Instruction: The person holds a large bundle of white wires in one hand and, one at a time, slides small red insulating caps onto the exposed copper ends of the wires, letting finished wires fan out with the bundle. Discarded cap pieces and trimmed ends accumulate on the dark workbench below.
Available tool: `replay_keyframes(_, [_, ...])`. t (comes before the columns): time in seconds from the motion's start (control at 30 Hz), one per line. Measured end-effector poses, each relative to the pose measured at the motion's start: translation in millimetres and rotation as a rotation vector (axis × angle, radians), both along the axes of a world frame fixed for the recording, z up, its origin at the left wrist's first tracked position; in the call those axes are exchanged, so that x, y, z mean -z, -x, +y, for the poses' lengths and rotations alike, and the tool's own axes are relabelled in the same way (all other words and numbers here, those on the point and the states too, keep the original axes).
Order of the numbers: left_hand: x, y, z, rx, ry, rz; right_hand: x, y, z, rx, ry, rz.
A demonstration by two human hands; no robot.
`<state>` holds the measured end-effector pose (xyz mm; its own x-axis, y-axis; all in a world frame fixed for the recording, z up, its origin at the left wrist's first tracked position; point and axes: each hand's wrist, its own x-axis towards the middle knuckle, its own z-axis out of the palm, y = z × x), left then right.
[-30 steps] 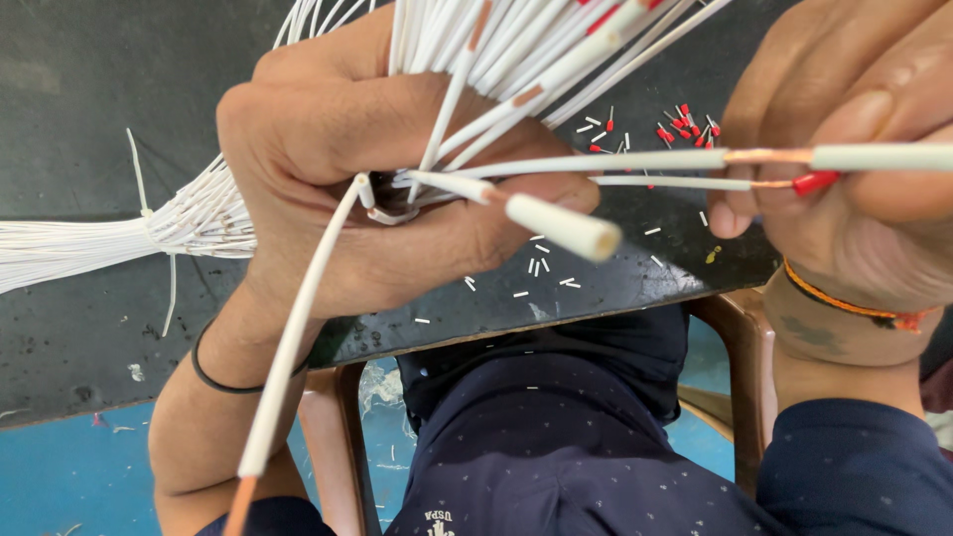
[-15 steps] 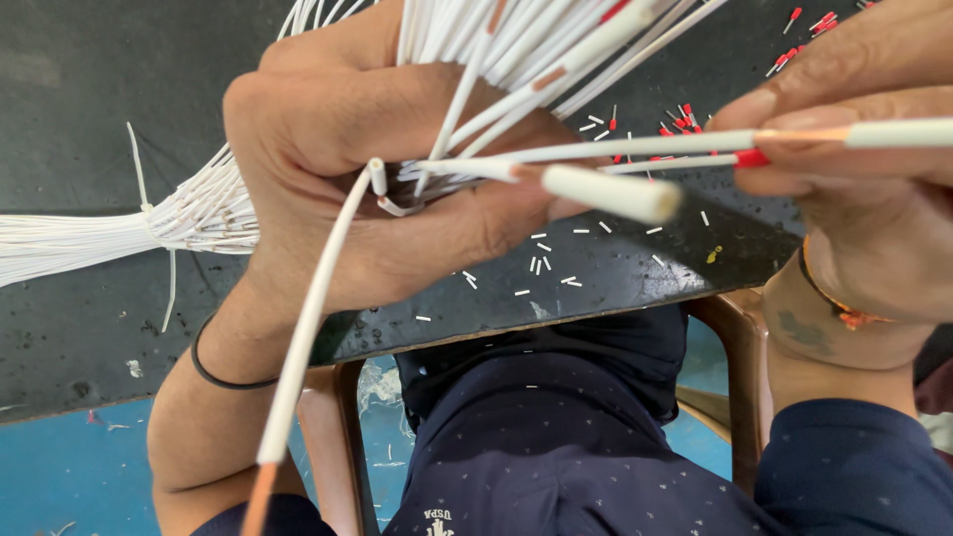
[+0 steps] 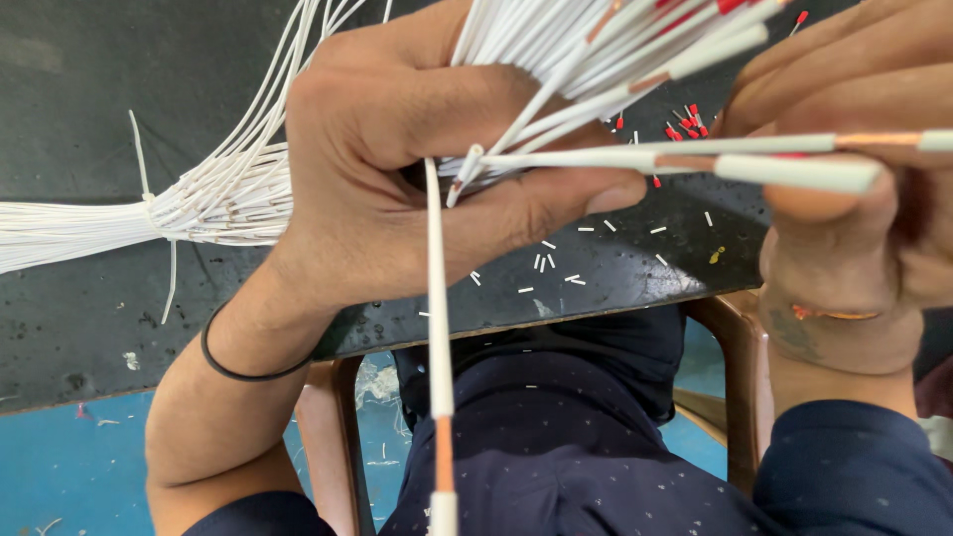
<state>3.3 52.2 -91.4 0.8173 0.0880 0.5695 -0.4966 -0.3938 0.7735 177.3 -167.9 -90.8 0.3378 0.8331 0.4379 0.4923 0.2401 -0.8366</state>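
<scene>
Head-camera view: a bundle of thin white wires is gripped in the closed left hand above a dark worktable, the fingers wrapped fully around the strands. Two of the wires, each with a band of bare copper showing, are pinched between the closed thumb and fingers of the right hand and drawn out sideways. Another stripped wire hangs down from the left fist toward the lap. A cable-tied wire loom lies to the left, and cut insulation scraps and small red ferrules are scattered on the table. Judged from this, the picked wires are best kept taut and clear of the bundle, so neighbouring strands are not dragged along.
</scene>
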Motion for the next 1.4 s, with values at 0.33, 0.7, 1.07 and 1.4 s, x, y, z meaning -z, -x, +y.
replay_keyframes(0.33, [0, 0, 0, -0.012, 0.038, -0.029, -13, 14, 4, 0.03, 0.131, -0.103])
replay_keyframes(0.7, [-1, 6, -1, 0.018, 0.127, 0.016, -2, 14, 15, 0.004, -0.05, 0.243])
replay_keyframes(1.07, [0, 1, 5, 0.229, 0.222, 0.002, 4, 21, 31, 0.109, -0.234, 0.294])
replay_keyframes(1.4, [-1, 2, -4, 0.243, 0.238, 0.045, 10, 9, 5, 0.18, -0.006, 0.147])
